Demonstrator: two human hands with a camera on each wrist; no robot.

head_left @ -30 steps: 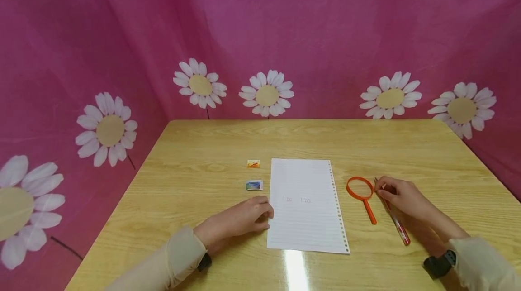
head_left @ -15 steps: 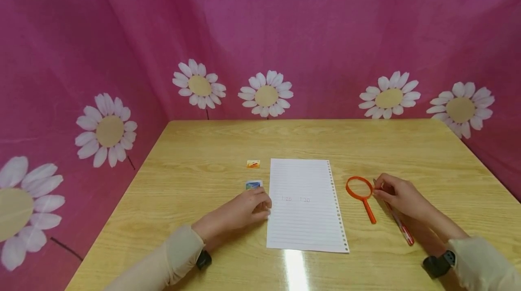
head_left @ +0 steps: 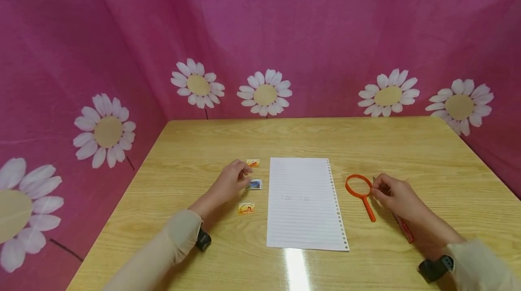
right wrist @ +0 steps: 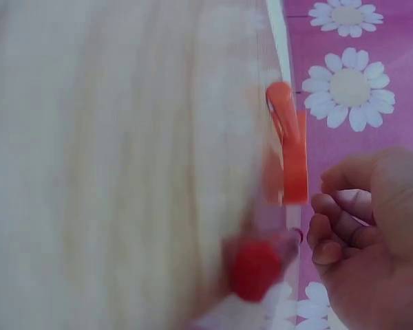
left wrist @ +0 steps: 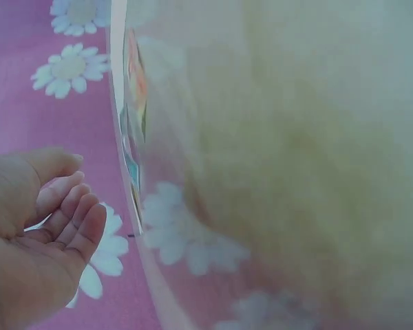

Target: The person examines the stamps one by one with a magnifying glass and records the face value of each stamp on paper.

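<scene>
My left hand (head_left: 228, 186) reaches over the table beside a blue stamp (head_left: 255, 185), its fingertips near a yellow-and-red stamp (head_left: 253, 163). In the left wrist view, that hand (left wrist: 45, 234) has loosely bent fingers and nothing visible in them. Another yellow stamp (head_left: 246, 208) lies nearer me. On the right, my right hand (head_left: 400, 197) is over a red pen (head_left: 403, 228), partly hiding it. The right wrist view shows this hand (right wrist: 365, 237) with loosely curled fingers beside the pen (right wrist: 256, 271); no grip on it is visible. An orange magnifying glass (head_left: 368, 209) lies just left of the hand.
A lined sheet of paper (head_left: 307, 223) with small handwriting lies between the hands, punched holes along its right edge. All this lies on a wooden table (head_left: 195, 146). A pink curtain (head_left: 317, 33) with white flowers stands behind and at the sides.
My left hand has left the paper's left edge and moved up and left to the stamps. The nearest yellow stamp, earlier hidden, now shows. My right hand stays near the pen, which has shifted slightly.
</scene>
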